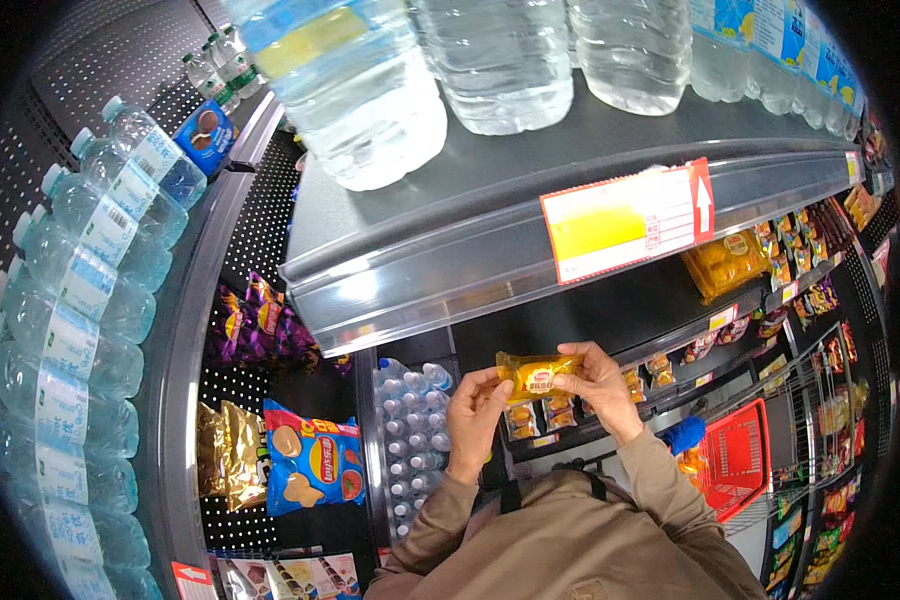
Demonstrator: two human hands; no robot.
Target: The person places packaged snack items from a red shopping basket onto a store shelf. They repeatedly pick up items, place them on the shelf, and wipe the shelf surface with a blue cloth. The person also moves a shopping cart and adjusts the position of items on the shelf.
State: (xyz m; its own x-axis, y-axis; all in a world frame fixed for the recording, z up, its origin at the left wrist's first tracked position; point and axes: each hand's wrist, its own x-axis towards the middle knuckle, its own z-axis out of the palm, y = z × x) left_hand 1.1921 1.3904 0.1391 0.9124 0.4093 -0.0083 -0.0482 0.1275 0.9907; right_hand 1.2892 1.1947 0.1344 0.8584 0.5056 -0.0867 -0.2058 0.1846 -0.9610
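Observation:
A small packaged bread in a yellow wrapper (534, 375) is stretched between my two hands, in front of my chest. My left hand (477, 420) pinches its left end between thumb and fingers, and my right hand (601, 390) grips the right end. Just below the wrapper, small snack packs (559, 412) lie on a lower shelf. A larger yellow bread pack (724, 262) rests on the shelf to the upper right.
A shelf edge with a price tag (630, 221) juts out above my hands, bearing large water bottles (502, 75). Bottles (75, 360) line the left shelf; a blue chip bag (315, 457) is below. A red basket (735, 457) and wire cart (802, 405) are at right.

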